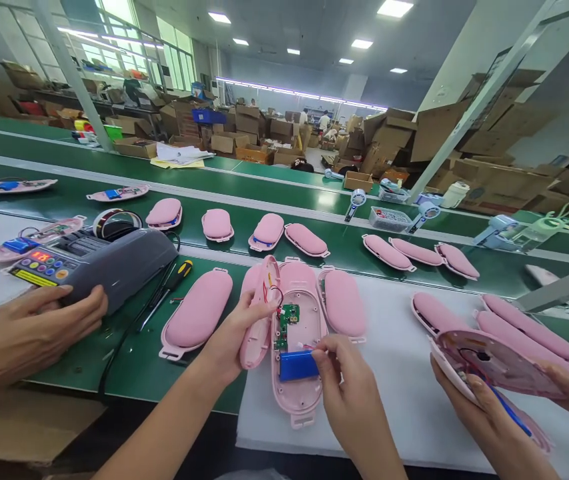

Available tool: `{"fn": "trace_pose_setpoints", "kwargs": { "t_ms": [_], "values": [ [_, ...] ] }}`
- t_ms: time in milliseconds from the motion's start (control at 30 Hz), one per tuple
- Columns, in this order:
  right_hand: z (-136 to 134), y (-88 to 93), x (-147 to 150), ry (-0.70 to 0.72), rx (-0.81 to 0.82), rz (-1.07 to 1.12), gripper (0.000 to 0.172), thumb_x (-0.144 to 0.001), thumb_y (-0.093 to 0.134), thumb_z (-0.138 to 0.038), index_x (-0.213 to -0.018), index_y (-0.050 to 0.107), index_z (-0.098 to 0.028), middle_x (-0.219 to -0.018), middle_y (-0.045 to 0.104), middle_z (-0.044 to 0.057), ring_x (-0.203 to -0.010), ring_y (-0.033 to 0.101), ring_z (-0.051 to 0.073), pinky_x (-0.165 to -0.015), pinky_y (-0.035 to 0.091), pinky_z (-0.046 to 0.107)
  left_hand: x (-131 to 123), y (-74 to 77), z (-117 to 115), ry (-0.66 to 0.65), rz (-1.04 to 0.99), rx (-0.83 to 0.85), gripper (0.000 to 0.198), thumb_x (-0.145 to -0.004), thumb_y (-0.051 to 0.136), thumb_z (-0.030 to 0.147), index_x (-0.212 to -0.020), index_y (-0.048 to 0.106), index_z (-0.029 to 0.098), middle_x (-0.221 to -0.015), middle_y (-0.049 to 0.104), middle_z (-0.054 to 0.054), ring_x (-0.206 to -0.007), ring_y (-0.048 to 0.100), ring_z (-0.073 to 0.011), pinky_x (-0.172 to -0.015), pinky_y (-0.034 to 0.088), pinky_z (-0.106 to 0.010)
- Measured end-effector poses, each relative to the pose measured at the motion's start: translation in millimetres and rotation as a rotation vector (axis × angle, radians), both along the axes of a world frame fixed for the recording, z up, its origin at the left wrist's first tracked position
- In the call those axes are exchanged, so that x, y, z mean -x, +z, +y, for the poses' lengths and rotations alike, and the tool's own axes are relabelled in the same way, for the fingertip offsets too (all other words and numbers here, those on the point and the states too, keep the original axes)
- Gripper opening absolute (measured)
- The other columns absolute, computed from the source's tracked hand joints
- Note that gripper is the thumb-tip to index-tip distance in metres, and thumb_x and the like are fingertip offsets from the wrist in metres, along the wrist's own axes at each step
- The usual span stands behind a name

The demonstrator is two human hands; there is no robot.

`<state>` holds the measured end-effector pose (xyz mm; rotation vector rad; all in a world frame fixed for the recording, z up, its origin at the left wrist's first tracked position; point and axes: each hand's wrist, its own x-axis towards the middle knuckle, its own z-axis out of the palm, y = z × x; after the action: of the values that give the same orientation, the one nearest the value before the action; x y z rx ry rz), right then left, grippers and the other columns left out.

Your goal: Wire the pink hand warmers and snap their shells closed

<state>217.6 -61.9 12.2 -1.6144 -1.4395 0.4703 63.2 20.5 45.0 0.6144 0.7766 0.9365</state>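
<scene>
An open pink shell (300,393) lies on the white mat (404,400) in front of me, with a green circuit board (288,319) and a blue battery (298,365) inside. My left hand (231,337) is closed on the other pink shell half (260,313), held on edge beside it, red wires running between the two. My right hand (345,373) pinches a thin wire at the battery's right end.
Several closed pink shells (199,313) lie on the mat and the green belt (114,347). A grey tape dispenser (114,257) stands at left under another person's hand (29,327). A screwdriver (167,290) lies beside it. At right, another person's hands (489,413) hold a pink shell.
</scene>
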Motion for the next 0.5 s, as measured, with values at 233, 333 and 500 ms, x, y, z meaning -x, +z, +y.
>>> {"fn": "trace_pose_setpoints", "kwargs": {
  "t_ms": [233, 333, 500],
  "values": [
    [14, 13.5, -4, 0.128, 0.189, 0.138, 0.036, -0.09, 0.045, -0.048, -0.095, 0.065, -0.019, -0.079, 0.065, 0.006, -0.072, 0.059, 0.018, -0.064, 0.045, 0.027, -1, 7.8, 0, 0.014, 0.018, -0.027, 0.049, -0.072, 0.071, 0.02, -0.117, 0.051, 0.018, -0.095, 0.071, -0.006, -0.082, 0.069, -0.0219, -0.067, 0.054, -0.029],
    [21, 15.7, -2, 0.185, 0.261, 0.189, 0.037, -0.091, 0.042, -0.049, -0.086, 0.061, -0.018, -0.073, 0.061, 0.003, -0.06, 0.054, 0.014, -0.053, 0.041, 0.024, 1, 10.9, 2, -0.007, -0.002, -0.041, 0.051, -0.071, 0.072, 0.021, -0.118, 0.051, 0.02, -0.098, 0.071, -0.007, -0.085, 0.069, -0.0223, -0.067, 0.054, -0.028],
    [34, 8.4, 3, 0.174, 0.144, 0.198, 0.034, -0.089, 0.044, -0.047, -0.083, 0.06, -0.018, -0.071, 0.057, 0.002, -0.061, 0.051, 0.014, -0.056, 0.04, 0.023, 6, 7.7, 9, -0.056, -0.077, -0.072, 0.056, -0.071, 0.072, 0.022, -0.123, 0.052, 0.017, -0.08, 0.073, -0.004, -0.059, 0.068, -0.0204, -0.054, 0.052, -0.029]
  ]
}}
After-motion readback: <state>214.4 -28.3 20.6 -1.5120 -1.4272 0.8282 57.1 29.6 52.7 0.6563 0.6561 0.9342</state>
